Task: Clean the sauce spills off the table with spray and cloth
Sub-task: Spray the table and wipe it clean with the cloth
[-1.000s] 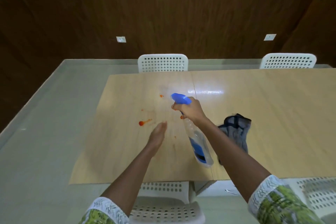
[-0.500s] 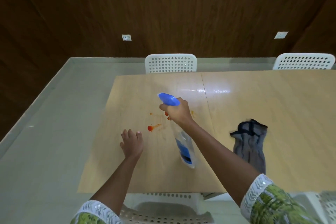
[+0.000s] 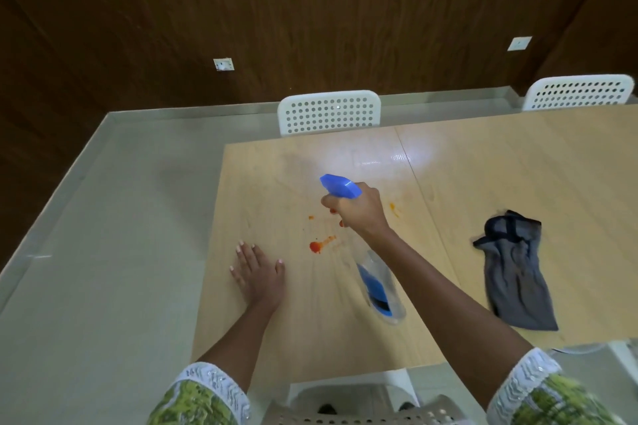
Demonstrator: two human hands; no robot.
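A light wooden table [image 3: 518,162] carries red sauce spills: a large red blotch [image 3: 317,246] with a smear, a small orange dot [image 3: 310,217] above it, and an orange mark [image 3: 393,208] to the right. My right hand [image 3: 359,209] grips the neck of a clear spray bottle [image 3: 379,286] with a blue nozzle, held tilted above the spills with the nozzle pointing away to the left. My left hand [image 3: 259,272] rests flat on the table, fingers spread, left of the red blotch. A grey cloth [image 3: 518,272] lies crumpled on the table to the right.
Two white perforated chairs stand at the far side, one [image 3: 329,112] in the middle and one [image 3: 580,91] at the right. Another chair back [image 3: 362,414] is right below me. Grey floor [image 3: 103,252] lies left of the table, a dark wooden wall behind.
My left hand dropped from a raised edge-on pose to lie flat on the table, left of the red blotch. The bottle stayed held over the spills as the camera view shifted left.
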